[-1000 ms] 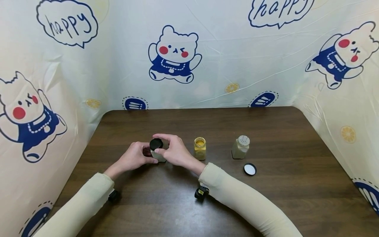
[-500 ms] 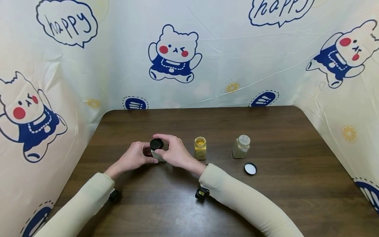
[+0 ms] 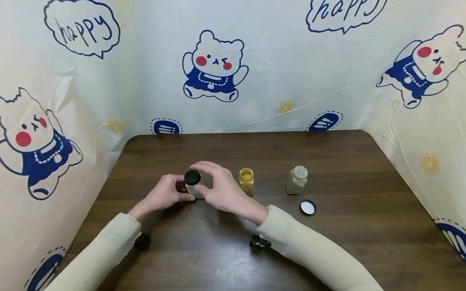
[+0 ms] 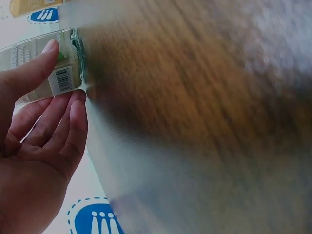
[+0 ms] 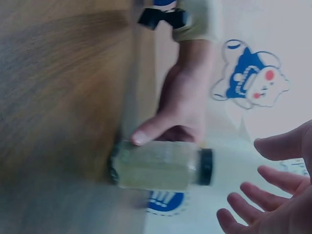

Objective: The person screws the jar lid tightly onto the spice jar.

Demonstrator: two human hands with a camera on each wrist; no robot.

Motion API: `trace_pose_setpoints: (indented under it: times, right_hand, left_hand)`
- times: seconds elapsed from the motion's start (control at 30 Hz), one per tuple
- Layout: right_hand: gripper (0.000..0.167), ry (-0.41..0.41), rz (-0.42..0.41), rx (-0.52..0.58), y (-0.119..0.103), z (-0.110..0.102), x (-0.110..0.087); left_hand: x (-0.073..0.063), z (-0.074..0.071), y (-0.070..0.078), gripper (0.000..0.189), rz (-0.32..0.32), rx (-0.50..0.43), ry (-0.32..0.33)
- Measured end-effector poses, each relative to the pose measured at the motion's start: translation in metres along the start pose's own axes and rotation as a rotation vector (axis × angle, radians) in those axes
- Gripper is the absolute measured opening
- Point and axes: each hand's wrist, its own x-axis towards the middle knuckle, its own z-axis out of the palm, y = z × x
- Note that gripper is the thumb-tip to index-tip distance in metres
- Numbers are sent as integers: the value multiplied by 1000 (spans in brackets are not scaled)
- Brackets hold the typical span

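"happy" fills a left bubble [image 3: 82, 29] and a right bubble [image 3: 346, 15] on the sheet [image 3: 153, 81] beyond the left grip [image 3: 166, 190]; the jar [image 5: 155, 165] it holds bears a barcode [image 4: 64, 79] and lettering [image 4: 23, 51] apparently too blurred to read.

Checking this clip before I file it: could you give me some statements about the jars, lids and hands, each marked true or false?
1. The left hand holds the black-capped jar. True.
2. The right hand grips that jar's cap. False: it touches neither cap nor jar.
3. The yellow jar is capped. False: it stands open.
4. The rightmost jar has holes in its top. True.
5. The loose lid lies white side up. True.
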Motion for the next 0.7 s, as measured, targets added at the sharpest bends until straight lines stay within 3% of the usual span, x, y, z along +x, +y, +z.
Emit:
trace_pose_setpoints:
  times: [0.4, 0.7]
  right_hand:
    - [34, 78, -46, 33, -11, -51, -42]
    - [31, 94, -36, -4, -2, -69, -79]
  left_hand:
    - [0, -3, 2, 32, -9, -15, 8]
    - [-5, 1, 2, 29, -18, -51, 6]
